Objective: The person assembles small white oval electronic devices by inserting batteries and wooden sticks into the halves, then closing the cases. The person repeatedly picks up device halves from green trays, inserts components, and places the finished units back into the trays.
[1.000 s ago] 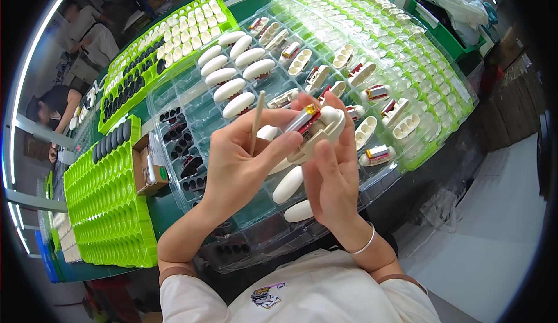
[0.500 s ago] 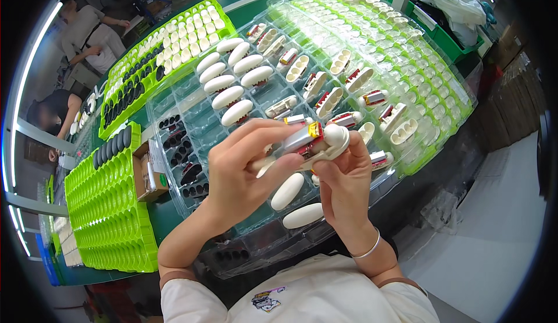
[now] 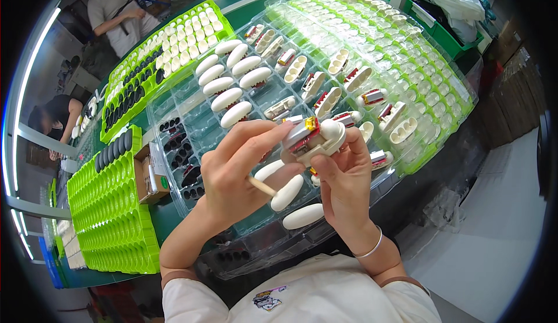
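In front of me is a small white plastic casing [image 3: 332, 143] carrying a silver battery [image 3: 299, 134] with yellow tape at one end and red parts beneath. My right hand [image 3: 349, 180] grips the casing's right end between thumb and fingers. My left hand [image 3: 232, 169] is closed at the other side, its index finger against the battery. A thin beige stick [image 3: 261, 186] pokes out from under its curled fingers; its other end is hidden. Below the hands lie smooth white oval shells [image 3: 303, 216], and similar casings with batteries [image 3: 372, 96] lie in the clear tray beyond.
The clear compartment tray [image 3: 200, 111] also holds black parts [image 3: 174, 140] on the left. Green trays [image 3: 110, 218] stand farther left, beside a cardboard box [image 3: 152, 175]. Lidded green trays [image 3: 430, 96] lie right. Two other people [image 3: 113, 12] are at the far left.
My left hand has tilted and shifted slightly left, exposing more of the beige stick. The casing has turned a little and moved slightly left. A person at the back has moved right.
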`<state>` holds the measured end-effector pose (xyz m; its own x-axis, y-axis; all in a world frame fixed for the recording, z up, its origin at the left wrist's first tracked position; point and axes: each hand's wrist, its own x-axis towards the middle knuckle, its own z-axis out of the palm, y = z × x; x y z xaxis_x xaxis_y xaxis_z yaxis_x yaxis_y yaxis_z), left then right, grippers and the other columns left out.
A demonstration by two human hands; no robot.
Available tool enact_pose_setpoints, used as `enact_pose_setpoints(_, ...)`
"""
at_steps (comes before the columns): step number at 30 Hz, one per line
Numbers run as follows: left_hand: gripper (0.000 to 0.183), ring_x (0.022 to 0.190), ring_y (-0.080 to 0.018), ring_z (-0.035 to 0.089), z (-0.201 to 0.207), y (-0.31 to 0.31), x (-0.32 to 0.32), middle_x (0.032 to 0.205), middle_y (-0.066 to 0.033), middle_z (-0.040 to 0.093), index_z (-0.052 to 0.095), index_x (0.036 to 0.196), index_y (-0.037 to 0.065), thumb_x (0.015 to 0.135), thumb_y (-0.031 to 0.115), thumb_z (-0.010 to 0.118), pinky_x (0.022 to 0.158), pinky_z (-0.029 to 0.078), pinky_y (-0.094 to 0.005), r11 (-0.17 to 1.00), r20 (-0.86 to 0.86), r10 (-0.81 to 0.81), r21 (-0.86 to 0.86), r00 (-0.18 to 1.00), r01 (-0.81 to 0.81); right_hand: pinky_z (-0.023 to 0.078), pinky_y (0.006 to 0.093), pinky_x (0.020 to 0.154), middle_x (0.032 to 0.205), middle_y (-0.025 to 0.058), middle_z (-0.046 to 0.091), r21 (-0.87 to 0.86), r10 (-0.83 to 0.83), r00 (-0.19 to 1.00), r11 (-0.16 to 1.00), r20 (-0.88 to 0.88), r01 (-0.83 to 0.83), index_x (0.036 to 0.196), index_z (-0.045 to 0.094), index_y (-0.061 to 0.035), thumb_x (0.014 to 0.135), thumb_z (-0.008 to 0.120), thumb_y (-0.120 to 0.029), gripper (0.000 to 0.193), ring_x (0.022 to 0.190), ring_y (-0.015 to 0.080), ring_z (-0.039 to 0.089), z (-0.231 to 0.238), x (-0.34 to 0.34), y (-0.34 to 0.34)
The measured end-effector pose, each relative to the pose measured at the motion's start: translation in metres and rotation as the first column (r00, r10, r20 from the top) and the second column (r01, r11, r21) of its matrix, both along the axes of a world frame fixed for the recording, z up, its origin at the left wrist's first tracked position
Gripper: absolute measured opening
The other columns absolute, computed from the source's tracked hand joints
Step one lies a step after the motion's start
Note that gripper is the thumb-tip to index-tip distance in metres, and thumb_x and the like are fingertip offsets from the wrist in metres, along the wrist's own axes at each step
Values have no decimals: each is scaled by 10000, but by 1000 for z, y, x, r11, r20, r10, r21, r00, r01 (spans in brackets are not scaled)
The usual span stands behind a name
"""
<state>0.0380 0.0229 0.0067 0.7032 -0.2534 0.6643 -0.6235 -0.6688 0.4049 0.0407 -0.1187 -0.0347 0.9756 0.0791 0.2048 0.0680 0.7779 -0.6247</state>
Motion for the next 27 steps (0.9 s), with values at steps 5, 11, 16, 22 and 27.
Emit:
enact_pose_setpoints(5,405,629,-116,579,2,0,-2,827,-63,581,596,952,57,583,122,747,499,438,-205,992,-101,-56,-120,993,44,457,288,799,954,82,551,-13,-21,999,1000,-27,21,894,474,-44,690,626,72,280,920,146,532,-7,4,0)
enact_pose_setpoints(11,333,616,-101,564,3,1,-2,825,-72,580,607,871,45,569,55,745,484,419,-193,980,-76,-102,-179,992,87,443,293,807,911,53,536,-67,-22,1000,997,21,23,869,462,-57,687,617,87,279,924,136,514,-7,3,0)
enact_pose_setpoints(16,293,644,-141,596,7,0,-4,833,-69,591,612,876,62,610,115,725,520,467,-231,981,-299,-50,-196,953,-10,410,286,840,967,61,519,-13,26,997,1000,75,-25,915,391,-85,719,607,50,321,942,133,500,-5,-4,0)
enact_pose_setpoints(22,291,685,-186,610,3,3,-1,855,-61,607,619,876,88,619,180,722,555,483,-251,990,-110,-102,-110,989,90,417,285,828,993,72,511,10,102,994,995,25,-103,938,394,-68,741,609,7,301,973,133,491,4,-1,-3)
enact_pose_setpoints(27,310,553,-174,549,8,2,-2,688,-48,541,590,914,73,642,169,704,463,409,-251,996,-201,-61,-82,978,45,421,301,847,1032,91,509,-1,148,988,989,-33,-148,1111,354,-40,785,578,-63,396,977,157,502,10,0,-6)
